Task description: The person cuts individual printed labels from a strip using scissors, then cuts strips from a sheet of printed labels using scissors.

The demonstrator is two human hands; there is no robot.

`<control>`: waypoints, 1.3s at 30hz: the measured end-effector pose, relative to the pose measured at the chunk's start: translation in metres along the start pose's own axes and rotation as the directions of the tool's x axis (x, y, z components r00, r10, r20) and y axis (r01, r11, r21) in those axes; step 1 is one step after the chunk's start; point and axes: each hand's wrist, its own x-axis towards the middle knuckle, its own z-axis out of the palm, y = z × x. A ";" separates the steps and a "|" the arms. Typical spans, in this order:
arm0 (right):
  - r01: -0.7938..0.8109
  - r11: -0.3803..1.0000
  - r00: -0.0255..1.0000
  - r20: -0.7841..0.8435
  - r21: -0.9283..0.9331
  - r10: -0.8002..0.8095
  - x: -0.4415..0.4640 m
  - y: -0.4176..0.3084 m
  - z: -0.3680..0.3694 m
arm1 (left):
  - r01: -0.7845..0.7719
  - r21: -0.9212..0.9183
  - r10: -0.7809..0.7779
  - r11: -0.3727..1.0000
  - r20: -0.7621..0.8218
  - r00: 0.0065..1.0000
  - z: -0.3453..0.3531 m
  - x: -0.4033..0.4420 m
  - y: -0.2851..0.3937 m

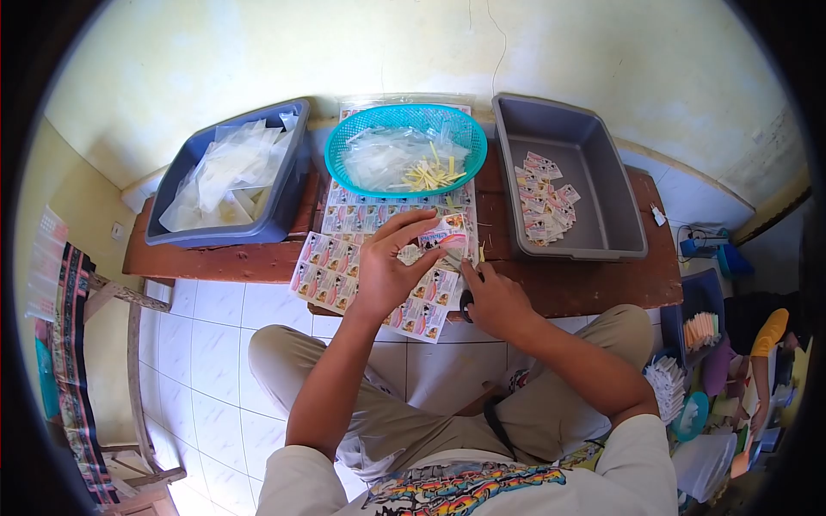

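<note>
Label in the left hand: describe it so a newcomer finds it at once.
Start at the brown wooden bench by the wall, then its middle, where printed sheets lie. Over them the left hand pinches a small pink-and-white label. Unlike the cut labels lying in the grey bin at right, it is held up in the hand.

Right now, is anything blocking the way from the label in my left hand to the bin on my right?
Only the bin's left rim visibly stands in the way of the label; your right hand, holding scissors, sits nearer you.
</note>
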 end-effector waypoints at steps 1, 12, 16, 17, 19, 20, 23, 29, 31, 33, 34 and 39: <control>0.002 1.000 1.000 0.000 -0.001 -0.002 0.001 0.000 -0.001 | 0.000 0.001 0.000 1.000 -0.002 1.000 -0.001 0.000 0.000; -0.030 0.974 1.000 0.010 0.225 0.028 0.006 0.011 -0.015 | -0.011 -0.016 0.011 1.000 -0.051 0.999 -0.005 0.000 0.001; 0.020 0.948 0.999 -0.037 0.319 -0.009 0.000 0.015 -0.025 | -0.004 -0.023 0.003 1.000 -0.061 0.998 -0.006 0.001 0.001; 0.027 0.936 0.998 -0.062 0.351 -0.005 -0.002 0.014 -0.031 | -0.011 -0.021 0.009 1.000 -0.072 0.997 -0.006 0.002 0.001; 0.043 0.926 0.997 -0.079 0.376 -0.015 -0.003 0.014 -0.038 | -0.009 -0.016 0.007 1.000 -0.098 0.995 -0.008 0.002 0.001; 0.072 0.920 0.992 -0.123 0.384 -0.027 -0.004 0.014 -0.040 | 0.003 -0.013 -0.004 1.000 -0.080 0.997 -0.010 0.003 0.002; 0.051 0.905 0.992 -0.130 0.422 0.004 -0.009 0.001 -0.060 | 0.029 -0.014 -0.030 0.999 -0.070 0.997 -0.012 0.004 0.000; 0.086 0.802 0.987 -0.160 0.591 0.012 -0.013 -0.001 -0.066 | 0.083 -0.022 -0.084 0.996 -0.089 0.992 -0.014 0.008 -0.004; 0.087 0.748 0.989 -0.146 0.658 0.013 -0.013 0.001 -0.065 | 0.097 -0.049 -0.101 0.994 -0.090 0.991 -0.014 0.010 -0.008; 0.174 0.528 0.984 -0.168 0.831 -0.061 -0.012 0.004 -0.063 | 0.083 -0.076 -0.091 0.994 -0.105 0.990 -0.012 0.011 -0.011; 0.170 0.525 0.985 -0.165 0.834 -0.057 -0.012 0.004 -0.063 | 0.086 -0.077 -0.094 0.993 -0.100 0.991 -0.012 0.011 -0.012; 0.096 0.225 0.986 -0.062 0.970 -0.154 -0.012 0.000 -0.074 | 0.084 -0.103 -0.100 0.991 -0.166 0.981 -0.007 0.017 -0.011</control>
